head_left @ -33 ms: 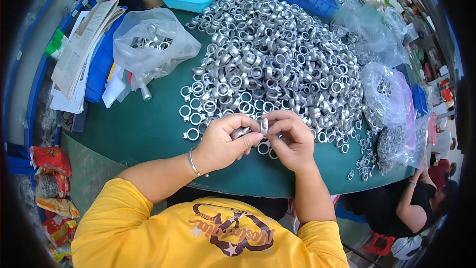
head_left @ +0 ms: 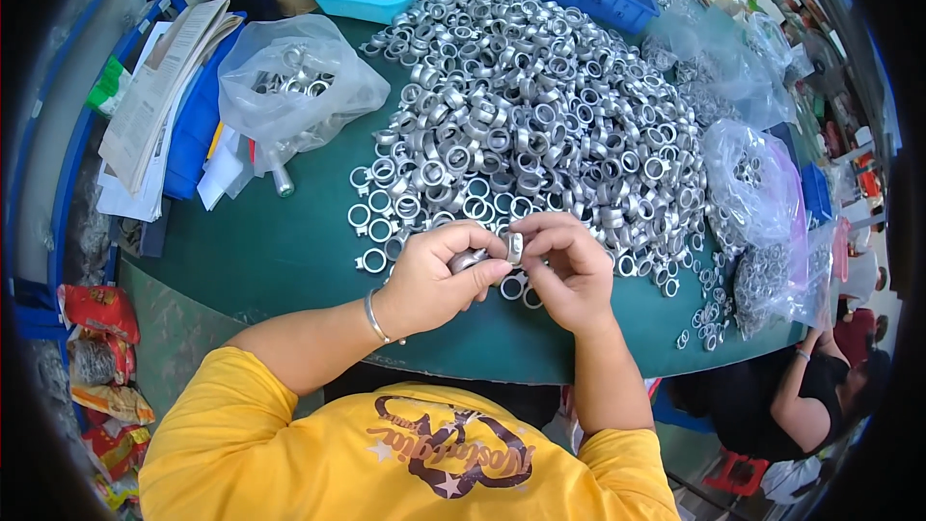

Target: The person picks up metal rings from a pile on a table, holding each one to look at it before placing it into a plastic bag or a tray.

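My left hand is closed around metal rings, which show partly between its fingers. At its fingertips a silver metal ring stands on edge, pinched also by my right hand from the other side. Both hands are just above the near edge of a large heap of similar silver rings, many with a small lug on the rim. Several loose rings lie beside my left hand, among them one ring near its knuckles. How many rings the left palm holds is hidden.
The green table carries a plastic bag of rings at left. Behind the heap stand a light-blue tray and a blue crate of small metal parts. More clear bags lie at right, where a co-worker sits.
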A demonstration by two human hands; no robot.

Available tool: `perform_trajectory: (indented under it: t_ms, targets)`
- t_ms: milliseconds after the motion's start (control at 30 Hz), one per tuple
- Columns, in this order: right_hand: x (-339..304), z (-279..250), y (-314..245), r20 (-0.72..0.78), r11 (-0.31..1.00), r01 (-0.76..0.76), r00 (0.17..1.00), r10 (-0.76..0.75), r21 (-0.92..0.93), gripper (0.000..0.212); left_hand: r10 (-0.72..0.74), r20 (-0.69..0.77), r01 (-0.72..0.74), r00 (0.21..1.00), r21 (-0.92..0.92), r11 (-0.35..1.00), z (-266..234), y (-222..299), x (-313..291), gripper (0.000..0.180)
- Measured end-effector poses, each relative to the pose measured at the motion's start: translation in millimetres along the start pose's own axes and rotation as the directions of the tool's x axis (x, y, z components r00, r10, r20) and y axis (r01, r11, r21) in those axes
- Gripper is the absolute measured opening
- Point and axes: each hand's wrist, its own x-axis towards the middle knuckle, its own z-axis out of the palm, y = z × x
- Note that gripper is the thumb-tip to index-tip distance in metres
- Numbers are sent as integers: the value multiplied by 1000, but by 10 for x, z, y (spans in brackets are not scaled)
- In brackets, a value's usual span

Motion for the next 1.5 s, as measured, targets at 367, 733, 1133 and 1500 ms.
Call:
perform_trajectory:
  t_ms: [367, 733, 1133, 1500]
  targets:
    - [-19, -70, -24, 123, 734, -461, 876, 466, 499, 18, 326, 58, -329, 944, 263, 907, 10, -48, 38, 8]
    - [-17, -60, 49, 64, 704, -136, 990, 128, 697, 25, -237, 145, 273, 961, -337, 901, -55, -10, 71, 17]
    - [-26, -179, -2, -304, 919, 25, 947, 105, 394, 6, 98, -347, -232, 933, -368, 901, -478, 591, 299, 19]
    - [15, -136, -121, 180, 823, 34, 980, 84, -567, 21, 776, -402, -288, 487, 765, 576, -1213, 694, 691, 15]
